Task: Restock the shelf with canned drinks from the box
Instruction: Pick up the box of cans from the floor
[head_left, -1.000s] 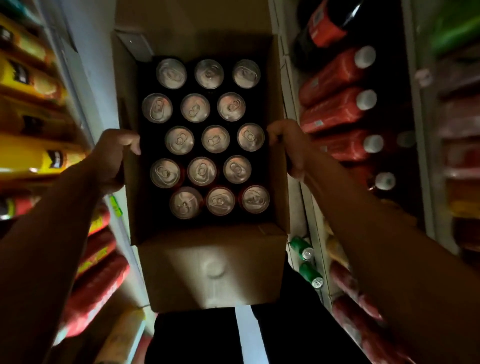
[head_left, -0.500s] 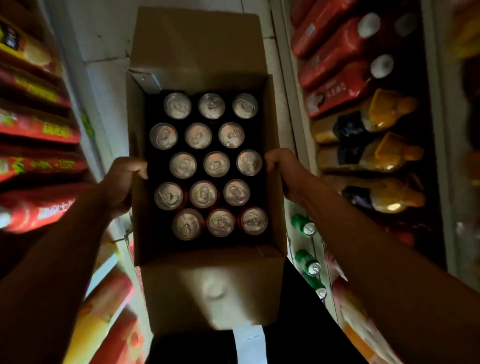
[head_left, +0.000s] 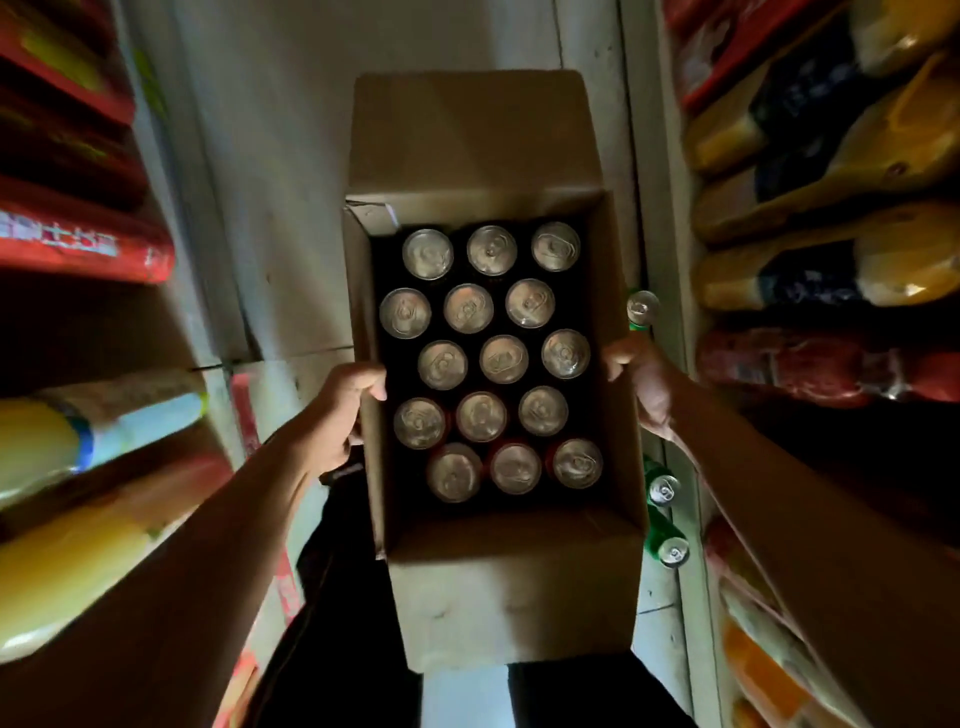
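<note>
Further along the aisle than a moment ago. Same box (head_left: 511, 587), still carried out in front, now lower in the view, with its far flap more in sight. On the right, orange and dark bottles (head_left: 831, 270) now up near the top, where red bottles with white caps stood before. On the left, red packs (head_left: 78, 244) up high and yellow bottles (head_left: 57, 571) lower down. Same fifteen cans (head_left: 491, 364) inside, none taken out.

Pale tiled floor (head_left: 291, 182) down below, running between two shelves. Dim light all around. Green cans (head_left: 662, 488) standing low on the right shelf (head_left: 675, 322), just beside the box. Dark trousers and a strip of floor under the box.

Left hand (head_left: 340, 415) gripping the left wall of the box, fingers curled over the rim, thumb outside. Right hand (head_left: 641, 387) gripping the right wall the same way, fingertips tucked over the edge. Box held level and open, flaps folded out, shiny can tops facing up in five rows of three.
</note>
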